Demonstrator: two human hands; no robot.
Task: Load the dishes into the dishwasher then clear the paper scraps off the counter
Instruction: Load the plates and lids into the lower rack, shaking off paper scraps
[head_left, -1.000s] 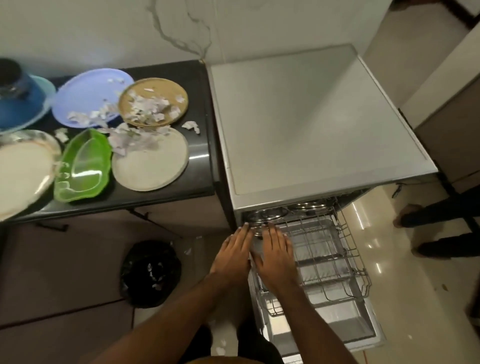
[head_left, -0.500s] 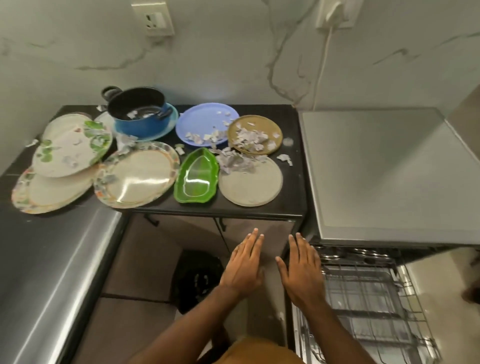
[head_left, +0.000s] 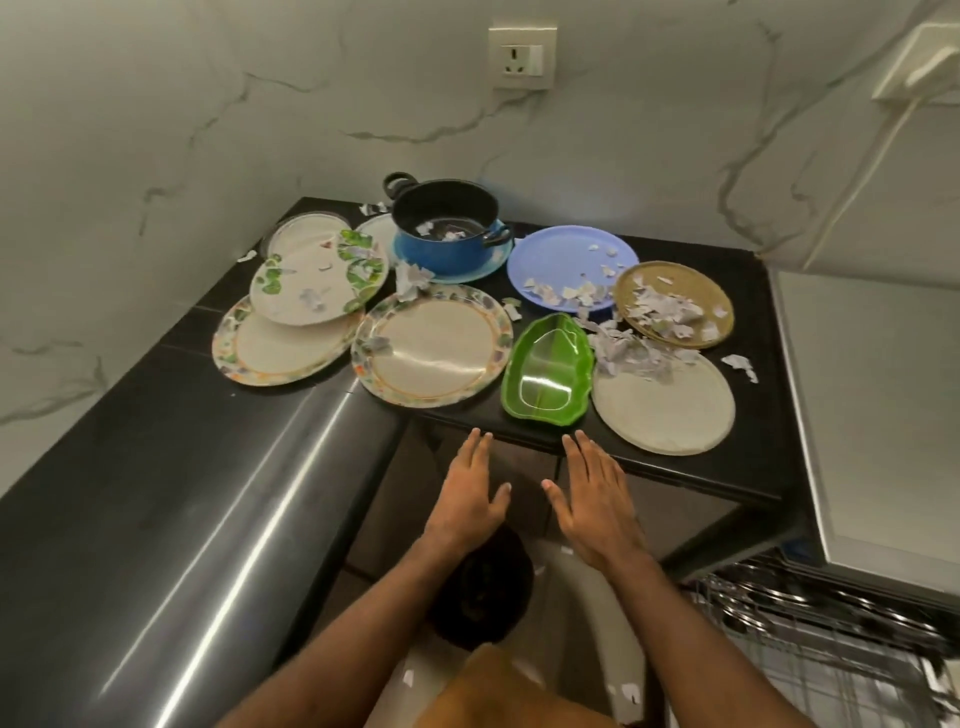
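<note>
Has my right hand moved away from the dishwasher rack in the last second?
Yes. The right hand has left the dishwasher rack and moved left, now open by the counter edge below the green dish.

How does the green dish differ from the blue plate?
Shape: the green dish is leaf-shaped with raised sides; the blue plate is round and flat. Contents: the green dish looks bare inside; the blue plate carries paper scraps. Place: the green dish sits at the front edge of the black counter; the blue plate lies farther back, beside the pot. Both rest face up on it, untouched.
</note>
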